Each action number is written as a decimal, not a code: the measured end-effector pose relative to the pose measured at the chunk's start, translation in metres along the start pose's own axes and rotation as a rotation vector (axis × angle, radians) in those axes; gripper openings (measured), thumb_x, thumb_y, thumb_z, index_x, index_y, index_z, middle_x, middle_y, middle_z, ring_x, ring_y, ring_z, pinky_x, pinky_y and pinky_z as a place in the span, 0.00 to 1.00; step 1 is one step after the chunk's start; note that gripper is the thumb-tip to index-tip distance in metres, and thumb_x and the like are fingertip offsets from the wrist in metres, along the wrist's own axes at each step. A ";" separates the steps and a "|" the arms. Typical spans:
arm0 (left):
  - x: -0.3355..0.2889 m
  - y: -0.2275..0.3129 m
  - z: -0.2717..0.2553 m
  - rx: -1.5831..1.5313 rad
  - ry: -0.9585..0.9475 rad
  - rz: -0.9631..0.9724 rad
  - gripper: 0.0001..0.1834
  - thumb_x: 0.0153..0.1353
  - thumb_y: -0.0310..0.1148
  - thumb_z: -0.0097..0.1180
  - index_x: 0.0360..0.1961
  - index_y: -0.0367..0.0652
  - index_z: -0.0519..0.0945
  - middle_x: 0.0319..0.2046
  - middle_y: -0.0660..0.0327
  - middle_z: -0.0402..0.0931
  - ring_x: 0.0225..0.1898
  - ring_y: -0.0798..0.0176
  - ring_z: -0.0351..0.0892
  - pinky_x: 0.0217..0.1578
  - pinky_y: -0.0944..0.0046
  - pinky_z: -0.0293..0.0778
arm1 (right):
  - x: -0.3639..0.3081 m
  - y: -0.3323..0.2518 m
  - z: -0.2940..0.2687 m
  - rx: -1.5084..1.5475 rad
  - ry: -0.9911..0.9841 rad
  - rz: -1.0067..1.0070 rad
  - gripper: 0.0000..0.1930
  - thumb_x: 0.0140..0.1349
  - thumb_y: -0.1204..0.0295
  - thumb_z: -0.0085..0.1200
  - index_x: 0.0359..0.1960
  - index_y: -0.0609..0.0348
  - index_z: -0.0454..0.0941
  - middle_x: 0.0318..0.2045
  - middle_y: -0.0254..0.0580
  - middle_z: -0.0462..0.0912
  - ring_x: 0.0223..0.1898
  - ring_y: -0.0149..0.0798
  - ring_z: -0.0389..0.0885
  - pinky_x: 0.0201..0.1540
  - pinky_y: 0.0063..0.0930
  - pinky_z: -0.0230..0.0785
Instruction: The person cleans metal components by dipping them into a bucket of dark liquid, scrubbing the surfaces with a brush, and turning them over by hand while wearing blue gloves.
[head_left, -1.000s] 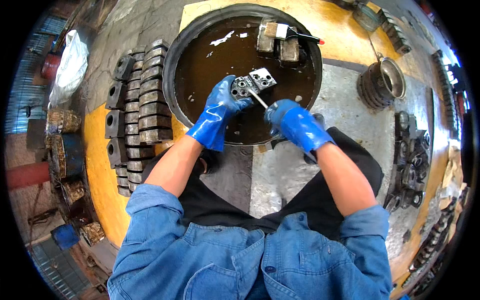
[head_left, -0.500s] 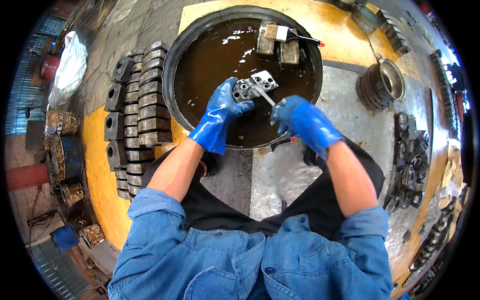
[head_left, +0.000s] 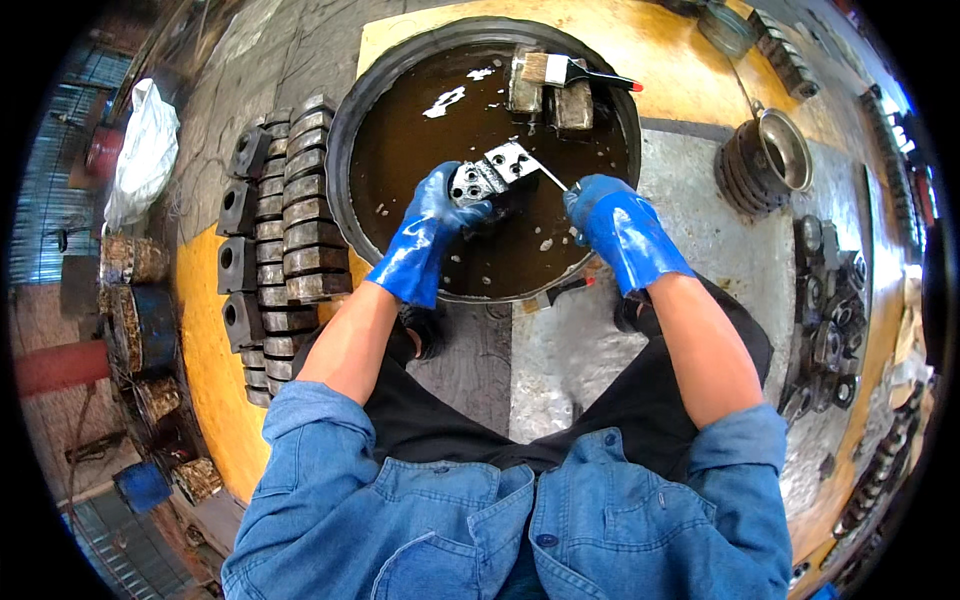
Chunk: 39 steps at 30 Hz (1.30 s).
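Blue rubber gloves cover both hands. My left hand (head_left: pixel 436 220) is closed around the left end of a metal block with several round holes (head_left: pixel 508 160), held above the dark liquid in a wide round pan (head_left: pixel 338 190). In my closed right hand (head_left: pixel 612 222) is a thin metal rod-like tool (head_left: pixel 549 176), whose tip reaches the block's right end. Its handle is hidden in the glove. A flat paintbrush (head_left: pixel 545 69) with a black handle lies across two metal blocks (head_left: pixel 573 104) at the pan's far right.
Left of the pan stand stacked rows of metal blocks (head_left: pixel 306 225), some with round holes (head_left: pixel 238 210). To the right are a ringed metal cylinder (head_left: pixel 768 160) and a pile of metal parts (head_left: pixel 828 315). Another black-handled brush (head_left: pixel 565 290) lies by the pan's near rim.
My right hand has moved a little right, and the tool's tip has shifted from the block's middle to its right end. My left hand has moved slightly left with the block.
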<state>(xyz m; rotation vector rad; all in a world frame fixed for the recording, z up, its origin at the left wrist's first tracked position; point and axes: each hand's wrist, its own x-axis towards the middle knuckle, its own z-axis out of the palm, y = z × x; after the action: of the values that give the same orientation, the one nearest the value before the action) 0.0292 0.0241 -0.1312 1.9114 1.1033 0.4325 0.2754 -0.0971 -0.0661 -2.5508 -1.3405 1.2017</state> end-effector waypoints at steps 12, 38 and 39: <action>-0.001 0.023 -0.001 0.130 -0.013 -0.001 0.39 0.44 0.37 0.84 0.58 0.37 0.81 0.47 0.50 0.88 0.48 0.54 0.89 0.51 0.56 0.83 | 0.004 0.025 0.021 -0.357 0.298 -0.377 0.09 0.60 0.70 0.61 0.38 0.56 0.90 0.43 0.59 0.89 0.47 0.61 0.88 0.50 0.51 0.82; 0.003 0.003 -0.002 0.177 0.003 0.012 0.48 0.40 0.41 0.88 0.63 0.35 0.78 0.53 0.48 0.86 0.56 0.50 0.87 0.60 0.55 0.80 | -0.008 -0.024 -0.020 -0.217 0.096 -0.130 0.18 0.76 0.55 0.49 0.47 0.51 0.88 0.38 0.50 0.90 0.41 0.56 0.90 0.48 0.48 0.81; 0.003 0.000 -0.002 0.159 -0.014 0.006 0.49 0.40 0.41 0.88 0.63 0.35 0.78 0.54 0.48 0.86 0.57 0.50 0.86 0.60 0.55 0.79 | -0.002 -0.021 -0.017 -0.260 0.084 -0.157 0.18 0.76 0.55 0.50 0.46 0.51 0.88 0.38 0.50 0.90 0.41 0.56 0.89 0.48 0.48 0.81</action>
<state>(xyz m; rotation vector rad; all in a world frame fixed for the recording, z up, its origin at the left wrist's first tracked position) 0.0299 0.0277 -0.1306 2.0533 1.1522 0.3424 0.2713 -0.0803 -0.0455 -2.5633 -1.7415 0.9391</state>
